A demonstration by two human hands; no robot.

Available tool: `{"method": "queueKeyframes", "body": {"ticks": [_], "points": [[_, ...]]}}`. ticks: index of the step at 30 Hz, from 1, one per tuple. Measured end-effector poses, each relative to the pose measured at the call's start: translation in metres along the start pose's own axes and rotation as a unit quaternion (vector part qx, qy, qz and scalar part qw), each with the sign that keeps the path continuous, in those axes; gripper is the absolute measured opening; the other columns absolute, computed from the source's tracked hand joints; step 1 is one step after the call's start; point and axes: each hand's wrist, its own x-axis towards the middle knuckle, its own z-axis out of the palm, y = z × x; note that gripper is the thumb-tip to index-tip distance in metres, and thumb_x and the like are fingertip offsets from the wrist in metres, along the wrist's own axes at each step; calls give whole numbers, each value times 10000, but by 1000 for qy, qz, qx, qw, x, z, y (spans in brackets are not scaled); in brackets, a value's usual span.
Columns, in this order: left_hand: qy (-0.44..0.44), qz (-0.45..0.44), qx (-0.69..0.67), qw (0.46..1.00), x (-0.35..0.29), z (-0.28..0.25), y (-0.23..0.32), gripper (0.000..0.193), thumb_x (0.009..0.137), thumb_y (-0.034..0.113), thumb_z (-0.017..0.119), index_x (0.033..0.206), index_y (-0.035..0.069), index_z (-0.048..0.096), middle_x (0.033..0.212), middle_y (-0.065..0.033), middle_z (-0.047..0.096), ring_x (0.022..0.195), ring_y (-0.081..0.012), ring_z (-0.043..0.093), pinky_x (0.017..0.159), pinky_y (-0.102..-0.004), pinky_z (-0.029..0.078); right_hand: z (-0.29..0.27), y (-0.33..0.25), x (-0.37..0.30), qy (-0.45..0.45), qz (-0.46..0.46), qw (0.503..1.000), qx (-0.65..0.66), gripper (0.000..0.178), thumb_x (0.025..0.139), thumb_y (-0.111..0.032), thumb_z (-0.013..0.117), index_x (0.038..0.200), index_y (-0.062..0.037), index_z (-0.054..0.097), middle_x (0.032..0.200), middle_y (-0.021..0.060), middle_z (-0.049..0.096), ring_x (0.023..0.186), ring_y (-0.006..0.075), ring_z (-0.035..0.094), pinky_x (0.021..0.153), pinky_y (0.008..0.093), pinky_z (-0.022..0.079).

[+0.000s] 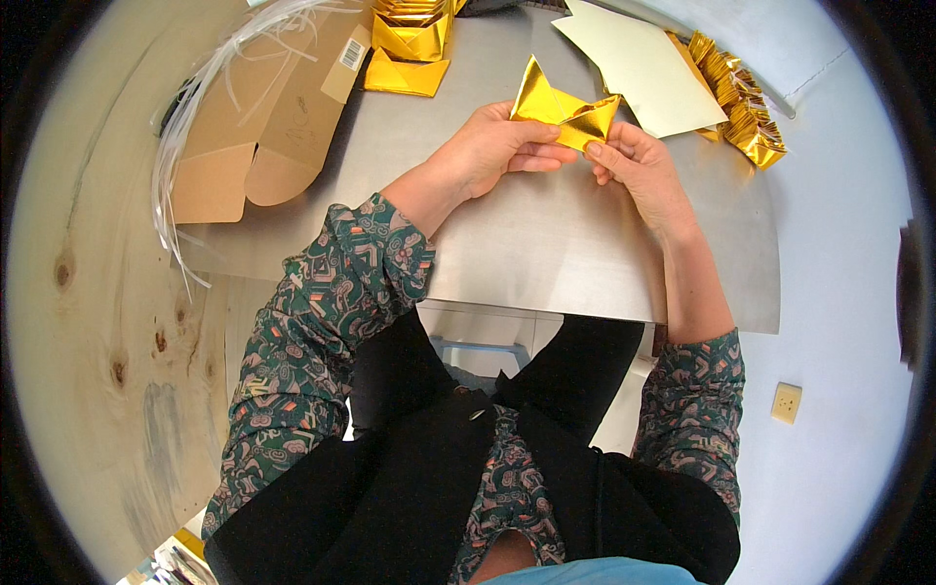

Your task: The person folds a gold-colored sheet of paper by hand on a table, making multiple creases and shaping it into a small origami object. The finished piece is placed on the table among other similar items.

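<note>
Fingers [542, 154] nearly closed – L hand [487, 148] & R hand [645, 175] pinching folded gold foil pc [558, 105].

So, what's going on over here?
A person seated at a metal table is holding a folded gold foil piece in both hands, the left hand and right hand pinching opposite ends. Its corners stick up. More folded gold pieces are bunched at the far left and on the right, beside pale cream paper. A cardboard box lies on the left.
</note>
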Motion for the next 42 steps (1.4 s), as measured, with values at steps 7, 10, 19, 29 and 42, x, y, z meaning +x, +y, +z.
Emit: {"method": "queueKeyframes", "body": {"ticks": [7,10,19,29,42], "points": [[2,-16,17,1000,-1,3,1,302,984,89,647,1250,-44,596,1130,-181,715,964,-236,752,784,-274,639,-5,-4,-5,-21,19,999,-23,151,991,-179,678,1013,-30,668,855,7,669,712,68,586,675,233,515],[-8,-16,30,999,-2,2,1,308,980,83,652,1254,-47,598,1141,-181,712,970,-236,751,785,-272,640,-6,-7,-8,-23,27,999,-38,153,993,-180,676,1011,-29,667,859,7,669,734,73,602,692,234,522],[-22,-3,21,1000,0,-2,-2,318,993,78,637,1271,-63,575,1142,-182,705,950,-222,751,796,-246,638,-2,-3,-4,51,-16,999,5,251,1020,-271,644,1076,-31,687,857,-2,666,760,56,613,711,220,511],[-39,-13,43,998,0,-1,-2,329,1004,77,620,1297,-60,559,1176,-179,695,961,-226,750,806,-263,640,-10,9,1,44,-28,999,-8,197,1009,-256,656,941,-72,656,795,-16,635,715,54,578,682,205,470],[-57,-14,70,996,-2,0,-1,335,1005,85,614,1309,-44,554,1167,-175,697,978,-226,747,821,-280,639,-10,9,3,51,-31,996,65,188,1015,-252,646,917,-93,669,798,-35,627,716,50,561,678,209,466]]}}
